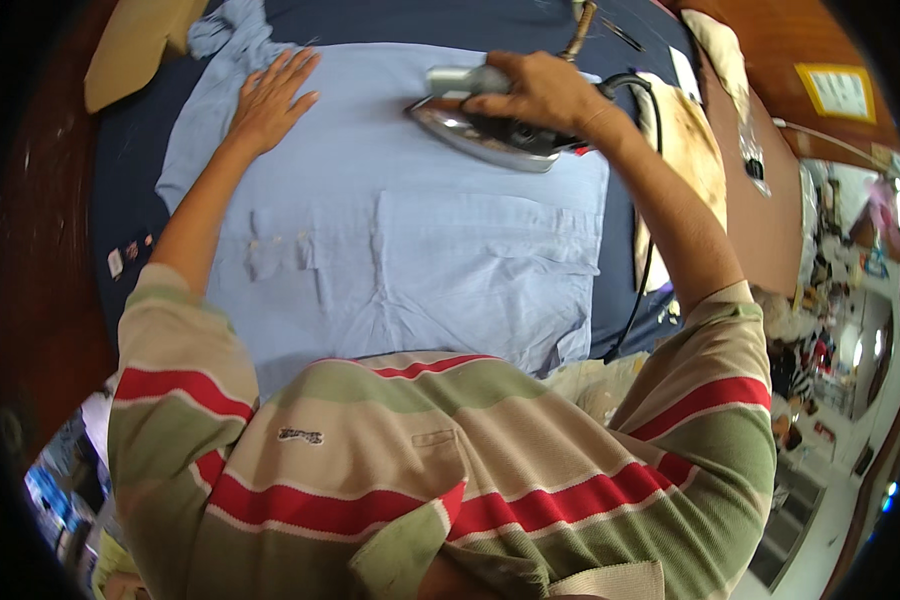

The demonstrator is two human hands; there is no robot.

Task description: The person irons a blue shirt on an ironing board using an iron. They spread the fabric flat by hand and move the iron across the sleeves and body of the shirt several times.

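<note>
On the far part of the light-blue cloth [350, 140], the silver-and-black metal iron [490, 142] sits within the right hand [545, 95]'s wrapped grasp, tip pointing leftward toward the left hand [270, 108], which rests spread, grasping nothing.

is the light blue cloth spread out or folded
Mostly spread: the light blue cloth lies wide under the iron and left hand, wrinkled at its near side, bunched far left. Hidden folds: cannot tell.

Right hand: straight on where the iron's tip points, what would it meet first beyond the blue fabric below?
Probably the left hand: the iron in the right hand points roughly that way. Depth and the exact line are unclear.
</note>
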